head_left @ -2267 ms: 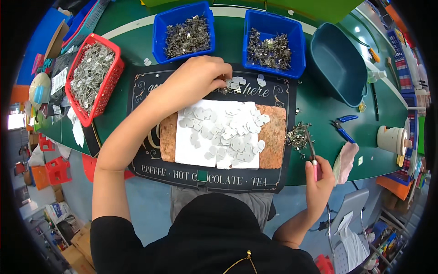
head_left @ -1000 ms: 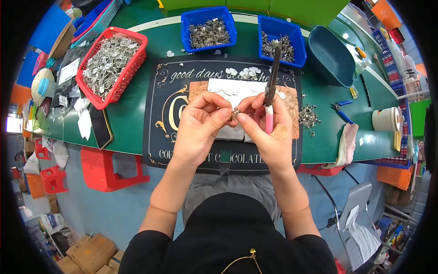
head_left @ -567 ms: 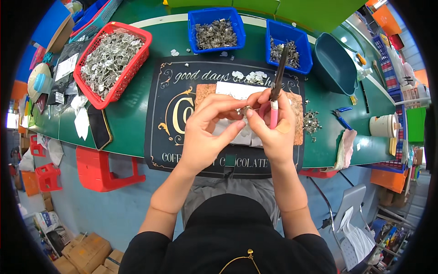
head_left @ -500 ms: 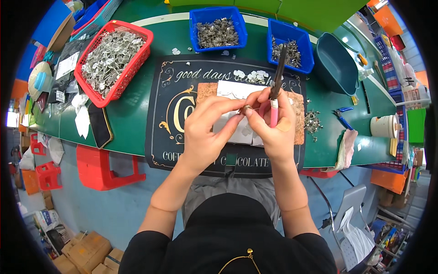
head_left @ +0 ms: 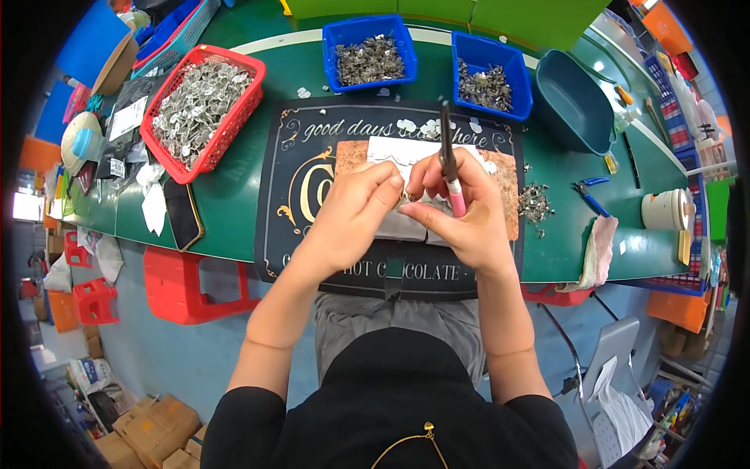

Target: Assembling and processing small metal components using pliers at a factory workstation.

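My left hand (head_left: 350, 219) is closed, its thumb and forefinger pinched on a small metal piece (head_left: 405, 198), mostly hidden by the fingers. Close beside it, my right hand (head_left: 471, 215) holds a long dark tool with a pink handle (head_left: 448, 152); its kind is unclear. The tool points up and away, while the right thumb and forefinger reach to the same metal piece. Beneath both hands lies a white pad (head_left: 383, 148) on a cork board (head_left: 506, 187). Small pale pieces (head_left: 430, 127) sit along the pad's far edge.
A red basket (head_left: 248, 105) of metal parts stands at left; two blue trays (head_left: 412, 55) (head_left: 525, 90) of parts stand at the back. Right of the board are a teal basin (head_left: 574, 98), loose metal parts (head_left: 534, 205), blue-handled pliers (head_left: 594, 200) and a cloth (head_left: 600, 246).
My left hand has turned, its fingers curling in more. My right hand has tilted, so the dark tool has swung left and looks narrower. The view has shifted slightly.
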The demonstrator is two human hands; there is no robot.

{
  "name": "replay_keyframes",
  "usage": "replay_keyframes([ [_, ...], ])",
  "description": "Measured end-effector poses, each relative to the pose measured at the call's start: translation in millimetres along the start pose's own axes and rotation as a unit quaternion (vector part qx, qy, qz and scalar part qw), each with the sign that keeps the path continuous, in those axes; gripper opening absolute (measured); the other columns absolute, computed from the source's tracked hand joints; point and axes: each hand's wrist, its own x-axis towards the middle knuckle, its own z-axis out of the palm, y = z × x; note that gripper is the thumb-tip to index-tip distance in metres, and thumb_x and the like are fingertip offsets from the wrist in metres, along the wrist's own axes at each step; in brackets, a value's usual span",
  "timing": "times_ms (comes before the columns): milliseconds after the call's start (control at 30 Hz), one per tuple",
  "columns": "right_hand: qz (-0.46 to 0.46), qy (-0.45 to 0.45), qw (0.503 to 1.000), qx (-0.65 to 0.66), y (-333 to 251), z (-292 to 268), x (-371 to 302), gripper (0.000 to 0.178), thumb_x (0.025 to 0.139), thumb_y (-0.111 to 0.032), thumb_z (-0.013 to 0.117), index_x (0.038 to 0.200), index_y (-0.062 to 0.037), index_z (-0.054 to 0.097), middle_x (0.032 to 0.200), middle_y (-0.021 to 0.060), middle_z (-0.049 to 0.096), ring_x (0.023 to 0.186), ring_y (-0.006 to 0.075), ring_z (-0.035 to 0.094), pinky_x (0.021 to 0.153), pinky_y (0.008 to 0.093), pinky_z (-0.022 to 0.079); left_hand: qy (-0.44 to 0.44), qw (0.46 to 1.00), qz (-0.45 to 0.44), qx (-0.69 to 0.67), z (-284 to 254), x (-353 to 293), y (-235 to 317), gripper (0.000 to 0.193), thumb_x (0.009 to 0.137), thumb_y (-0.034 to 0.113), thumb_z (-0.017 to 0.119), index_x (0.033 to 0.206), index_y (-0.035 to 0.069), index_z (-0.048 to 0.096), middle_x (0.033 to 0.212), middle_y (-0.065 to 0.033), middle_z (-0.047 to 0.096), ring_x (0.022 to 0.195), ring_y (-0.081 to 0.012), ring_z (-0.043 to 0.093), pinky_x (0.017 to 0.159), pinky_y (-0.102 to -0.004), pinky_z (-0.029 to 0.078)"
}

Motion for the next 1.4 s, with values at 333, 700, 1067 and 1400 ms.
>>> replay_keyframes([
  [333,0.071,0.059,0.961,0.259,2.4,-1.6,0.6,0.038,0.067,0.013,0.066,0.091,-0.0063,0.043,0.087,0.0078,0.054,0.082,0.0142,0.054,0.073,0.0268,0.046,-0.024,0.981,-0.077,-0.176,5.2,1.3,3.1,0.042,0.093,0.04,0.041,0.087,0.0,0.053,0.077,-0.0036,0.051,0.067,-0.0111,0.046,0.064,-0.0244,0.039],
  [700,0.042,0.082,0.957,0.276,4.3,2.9,2.7,0.037,0.069,0.01,0.067,0.09,-0.0072,0.042,0.087,0.0077,0.055,0.08,0.0147,0.055,0.071,0.0264,0.046,0.031,0.961,-0.065,-0.268,29.4,2.3,-1.0,0.023,0.096,0.022,0.036,0.085,0.004,0.044,0.074,-0.0011,0.045,0.065,-0.0075,0.044,0.06,-0.0202,0.037],
  [1067,-0.001,0.062,0.995,0.076,-0.6,-0.7,2.1,0.032,0.069,0.004,0.068,0.086,-0.0058,0.043,0.086,0.0055,0.054,0.078,0.0088,0.05,0.066,0.0209,0.04,-0.045,0.94,-0.142,-0.308,7.2,2.6,0.8,0.038,0.096,0.036,0.034,0.075,0.006,0.046,0.062,0.0019,0.043,0.055,-0.0056,0.039,0.048,-0.0193,0.031],
  [1400,-0.031,0.019,0.999,0.031,-1.7,-8.5,-0.6,0.032,0.067,0.01,0.067,0.082,-0.0049,0.043,0.083,0.0074,0.055,0.081,0.0129,0.053,0.073,0.0269,0.043,-0.129,0.897,-0.245,-0.344,1.8,12.1,-3.0,0.051,0.095,0.042,0.033,0.059,0.006,0.042,0.05,0.002,0.036,0.041,-0.0051,0.03,0.038,-0.0204,0.023],
])
